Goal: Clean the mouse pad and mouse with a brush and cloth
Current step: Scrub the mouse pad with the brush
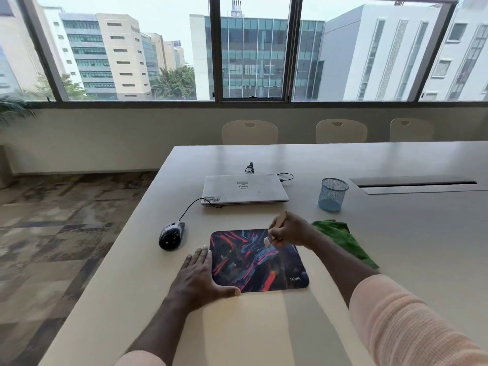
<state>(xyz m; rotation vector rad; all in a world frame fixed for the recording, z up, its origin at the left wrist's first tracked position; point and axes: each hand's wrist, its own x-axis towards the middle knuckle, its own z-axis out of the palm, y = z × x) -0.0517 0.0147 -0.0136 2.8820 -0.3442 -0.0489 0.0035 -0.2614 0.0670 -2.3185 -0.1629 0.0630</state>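
The left hand [199, 276] lies flat, fingers straight, on the surface [264, 326] against the left edge of the mouse pad [253, 268], while the right hand [290, 229] grips a brush [280, 217] whose bristles touch the pad's far part, with the mouse [171, 236] just left and the green cloth [343, 239] just right.

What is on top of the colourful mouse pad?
The bristles of a wooden-handled brush, gripped by the right hand, touch the colourful rectangular mouse pad; the thumb of the left hand rests on its near-left corner. Pad under the right hand is hidden.
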